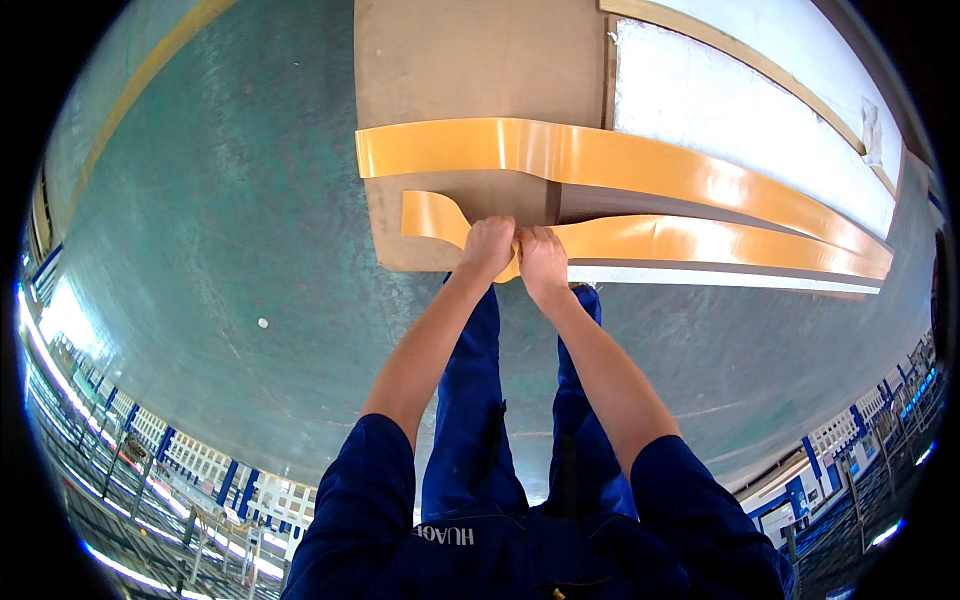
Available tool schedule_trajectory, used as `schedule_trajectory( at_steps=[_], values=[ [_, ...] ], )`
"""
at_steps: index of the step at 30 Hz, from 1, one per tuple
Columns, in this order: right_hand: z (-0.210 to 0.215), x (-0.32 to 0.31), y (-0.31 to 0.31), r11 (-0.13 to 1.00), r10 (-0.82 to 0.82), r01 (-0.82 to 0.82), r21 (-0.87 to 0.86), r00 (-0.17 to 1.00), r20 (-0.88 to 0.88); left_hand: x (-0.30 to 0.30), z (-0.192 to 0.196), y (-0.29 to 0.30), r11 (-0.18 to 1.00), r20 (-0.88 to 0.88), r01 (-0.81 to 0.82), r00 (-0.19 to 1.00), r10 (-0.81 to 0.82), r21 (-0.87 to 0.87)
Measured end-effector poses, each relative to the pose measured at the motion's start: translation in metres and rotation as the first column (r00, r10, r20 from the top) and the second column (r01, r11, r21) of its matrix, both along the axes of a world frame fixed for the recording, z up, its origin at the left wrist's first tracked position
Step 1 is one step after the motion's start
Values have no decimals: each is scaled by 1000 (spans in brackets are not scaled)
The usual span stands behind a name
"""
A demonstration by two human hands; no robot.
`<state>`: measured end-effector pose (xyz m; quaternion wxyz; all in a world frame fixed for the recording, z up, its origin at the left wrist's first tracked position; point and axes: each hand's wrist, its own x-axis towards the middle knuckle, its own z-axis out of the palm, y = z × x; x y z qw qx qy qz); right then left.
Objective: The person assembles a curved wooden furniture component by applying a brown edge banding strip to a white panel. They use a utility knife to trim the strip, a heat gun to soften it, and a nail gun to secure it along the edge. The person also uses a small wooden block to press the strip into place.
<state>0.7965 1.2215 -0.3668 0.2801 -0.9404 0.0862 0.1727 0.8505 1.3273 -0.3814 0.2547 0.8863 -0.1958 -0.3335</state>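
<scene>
A long, wide, glossy orange-yellow strip [680, 240] runs from the far right toward me. Close together at its near stretch, my left hand [489, 247] and my right hand [543, 263] are closed on it with the knuckles up. Between and below the fists the strip bunches and bends, and a loose end curls out past my left hand. Another length of the same orange strip [600, 155] lies beyond my hands, and both lengths come together at the right end. Beneath them is a flat brown board [460, 75]. My fingertips are hidden.
A white panel [720, 110] with wooden edging lies at the back right. A thin white strip [720, 278] runs along the board's near edge at right. Green floor [220, 200] surrounds the board, and my legs in blue trousers [465, 420] stand just before it.
</scene>
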Motion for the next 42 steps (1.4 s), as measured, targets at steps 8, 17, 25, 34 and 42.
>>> schedule_trajectory(
  at_steps=[8,17,25,34,42],
  values=[
    [8,-22,4,999,-46,42,-27,983,-177,7,-9,1,998,-24,-69,997,69,9],
    [-2,-55,6,995,49,-64,-80,983,-175,-1,-21,11,998,-43,-41,998,43,53],
    [4,-158,-21,999,27,-4,45,857,-514,56,-19,27,953,-100,250,967,-236,169],
    [2,-137,-77,859,-404,498,120,803,-438,8,-49,19,997,282,65,957,-72,35],
    [-25,-37,-169,620,-692,770,150,627,-357,-67,-134,-6,733,-441,-665,706,555,-143]
  ],
)
